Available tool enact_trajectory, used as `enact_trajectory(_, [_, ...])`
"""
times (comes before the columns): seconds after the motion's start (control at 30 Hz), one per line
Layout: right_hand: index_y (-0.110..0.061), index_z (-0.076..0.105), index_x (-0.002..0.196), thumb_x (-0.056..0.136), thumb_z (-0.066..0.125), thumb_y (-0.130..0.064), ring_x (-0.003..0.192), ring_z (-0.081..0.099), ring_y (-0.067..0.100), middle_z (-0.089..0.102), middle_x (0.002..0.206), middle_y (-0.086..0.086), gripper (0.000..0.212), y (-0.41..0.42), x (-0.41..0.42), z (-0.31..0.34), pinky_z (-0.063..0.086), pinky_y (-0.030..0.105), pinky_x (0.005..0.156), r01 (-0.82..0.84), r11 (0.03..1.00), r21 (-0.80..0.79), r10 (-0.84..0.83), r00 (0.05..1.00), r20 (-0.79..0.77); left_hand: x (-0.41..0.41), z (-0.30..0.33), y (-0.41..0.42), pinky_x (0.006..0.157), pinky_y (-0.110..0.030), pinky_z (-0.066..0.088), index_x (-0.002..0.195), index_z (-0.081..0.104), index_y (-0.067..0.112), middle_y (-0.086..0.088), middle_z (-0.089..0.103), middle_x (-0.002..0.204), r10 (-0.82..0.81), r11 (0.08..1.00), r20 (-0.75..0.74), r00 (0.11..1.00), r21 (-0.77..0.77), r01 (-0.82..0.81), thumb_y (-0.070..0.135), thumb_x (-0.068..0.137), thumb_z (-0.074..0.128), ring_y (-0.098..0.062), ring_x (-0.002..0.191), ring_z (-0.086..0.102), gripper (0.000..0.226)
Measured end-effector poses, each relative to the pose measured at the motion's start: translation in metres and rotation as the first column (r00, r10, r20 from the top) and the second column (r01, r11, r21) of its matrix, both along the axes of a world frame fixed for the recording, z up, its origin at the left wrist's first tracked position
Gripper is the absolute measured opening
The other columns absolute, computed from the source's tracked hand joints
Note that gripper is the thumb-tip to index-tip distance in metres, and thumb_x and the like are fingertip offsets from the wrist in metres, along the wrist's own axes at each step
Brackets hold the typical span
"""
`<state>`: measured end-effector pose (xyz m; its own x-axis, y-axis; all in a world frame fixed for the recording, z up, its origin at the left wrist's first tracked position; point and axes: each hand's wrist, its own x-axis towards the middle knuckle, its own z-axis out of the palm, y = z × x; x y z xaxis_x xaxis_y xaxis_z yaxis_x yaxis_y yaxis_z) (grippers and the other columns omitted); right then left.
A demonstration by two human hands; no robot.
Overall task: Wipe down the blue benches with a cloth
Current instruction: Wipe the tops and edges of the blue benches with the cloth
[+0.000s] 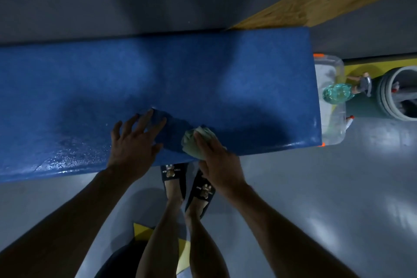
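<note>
So I'm mid-wipe on the blue bench [203, 79] right now, the worktop running across the middle of the frame. My right hand [216, 160] is pressed down on the cloth [191, 142], a pale greenish wad bunched up near the front edge of the worktop, lower centre of the frame. Fingers lie over the top of it more than wrapped round it, so I'd call it pressing, not a tight grip. My left hand [135, 140] is spread wide, fingers splayed flat on the worktop just left of the cloth, holding nothing, just bracing me.

The lower left stretch of the worktop looks shiny and wet, so I'd guess that part's been done. The right end, toward the clear plastic tub [334, 124] and the green spray bottle [338, 95] at the right edge of the frame, looks duller, probably still dry.

So next move as I see it: keep the palm flat and drag the cloth right along the front edge, then work back strips toward the wall at the top of the frame. Need to shuffle my feet right too, and not knock that bottle when I reach the end.
</note>
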<state>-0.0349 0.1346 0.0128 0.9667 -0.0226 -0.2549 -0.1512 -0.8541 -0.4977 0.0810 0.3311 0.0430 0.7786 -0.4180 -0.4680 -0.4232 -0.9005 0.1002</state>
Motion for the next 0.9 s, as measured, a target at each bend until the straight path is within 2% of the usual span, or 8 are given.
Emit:
enact_trajectory(0.1, [-0.030, 0.047, 0.142, 0.072, 0.070, -0.014, 0.106, 0.066, 0.027, 0.046, 0.148, -0.003, 0.075, -0.056, -0.004, 0.004, 0.059, 0.037, 0.068, -0.028, 0.996, -0.086, 0.030, 0.999, 0.024, 0.000, 0.000, 0.000, 0.116, -0.051, 0.014, 0.153, 0.023, 0.039, 0.003, 0.007, 0.165, 0.005, 1.000, -0.016, 1.000, 0.008, -0.005, 0.043, 0.093, 0.057, -0.032, 0.148, 0.016, 0.069])
enact_trajectory(0.23, [-0.029, 0.042, 0.146, 0.080, 0.068, -0.012, 0.115, 0.059, 0.036, 0.047, 0.146, 0.009, 0.073, -0.158, -0.025, 0.000, 0.049, 0.041, 0.089, 0.304, 0.935, -0.182, -0.310, 0.951, -0.007, -0.002, -0.002, -0.002, 0.115, -0.052, 0.017, 0.151, 0.029, 0.037, 0.002, 0.013, 0.164, 0.015, 1.000, -0.015, 1.000, 0.005, -0.015, 0.041, 0.090, 0.062, -0.033, 0.146, 0.020, 0.069])
enact_trajectory(0.37, [-0.026, 0.042, 0.147, 0.085, 0.064, -0.013, 0.117, 0.054, 0.036, 0.054, 0.135, 0.014, 0.067, -0.180, -0.031, -0.006, 0.048, 0.042, 0.087, 0.567, 0.792, -0.225, -0.568, 0.820, 0.068, -0.001, -0.006, -0.004, 0.114, -0.053, 0.019, 0.149, 0.035, 0.036, 0.000, 0.019, 0.163, 0.025, 1.000, -0.006, 1.000, 0.007, -0.025, 0.039, 0.089, 0.064, -0.036, 0.145, 0.024, 0.067])
enact_trajectory(0.5, [-0.029, 0.047, 0.143, 0.085, 0.063, -0.014, 0.122, 0.056, 0.030, 0.053, 0.143, 0.000, 0.062, -0.098, -0.015, -0.016, 0.043, 0.036, 0.096, 0.842, 0.540, -0.001, -0.835, 0.536, 0.120, -0.002, -0.009, -0.003, 0.115, -0.054, 0.018, 0.150, 0.034, 0.036, 0.001, 0.018, 0.163, 0.029, 1.000, -0.006, 1.000, 0.012, -0.029, 0.039, 0.090, 0.063, -0.036, 0.145, 0.023, 0.067])
enact_trajectory(0.67, [-0.032, 0.047, 0.141, 0.080, 0.060, -0.024, 0.100, 0.066, 0.030, 0.057, 0.137, -0.001, 0.064, 0.007, 0.003, -0.003, 0.056, 0.038, 0.078, 0.381, 0.923, 0.046, -0.383, 0.924, 0.026, 0.002, -0.010, 0.001, 0.115, -0.053, 0.018, 0.148, 0.038, 0.036, 0.001, 0.023, 0.162, 0.017, 1.000, -0.005, 1.000, -0.012, -0.017, 0.038, 0.091, 0.060, -0.036, 0.144, 0.025, 0.061])
enact_trajectory(0.77, [-0.034, 0.045, 0.143, 0.080, 0.061, -0.025, 0.094, 0.069, 0.031, 0.059, 0.136, 0.000, 0.065, -0.026, 0.005, 0.000, 0.058, 0.040, 0.072, 0.099, 0.993, -0.070, -0.098, 0.995, 0.020, 0.006, -0.012, 0.007, 0.114, -0.054, 0.018, 0.148, 0.037, 0.039, 0.003, 0.024, 0.161, -0.017, 1.000, -0.003, 1.000, -0.013, 0.017, 0.039, 0.092, 0.058, -0.035, 0.144, 0.026, 0.059])
enact_trajectory(0.83, [-0.032, 0.047, 0.143, 0.081, 0.061, -0.023, 0.106, 0.066, 0.033, 0.059, 0.136, 0.004, 0.065, -0.072, -0.002, -0.004, 0.056, 0.042, 0.087, 0.111, 0.984, -0.143, -0.107, 0.994, 0.030, 0.007, -0.014, 0.010, 0.113, -0.055, 0.020, 0.146, 0.041, 0.038, 0.002, 0.028, 0.160, -0.022, 0.999, 0.006, 1.000, -0.038, 0.022, 0.038, 0.092, 0.059, -0.037, 0.141, 0.030, 0.057])
enact_trajectory(0.9, [-0.028, 0.049, 0.142, 0.083, 0.059, -0.022, 0.114, 0.061, 0.032, 0.060, 0.134, 0.008, 0.060, -0.120, -0.011, -0.002, 0.049, 0.037, 0.095, 0.334, 0.927, -0.173, -0.326, 0.943, 0.072, 0.006, -0.016, 0.012, 0.111, -0.057, 0.025, 0.144, 0.044, 0.035, -0.001, 0.034, 0.157, -0.033, 0.996, 0.024, 0.999, -0.078, 0.035, 0.034, 0.091, 0.061, -0.040, 0.137, 0.035, 0.057])
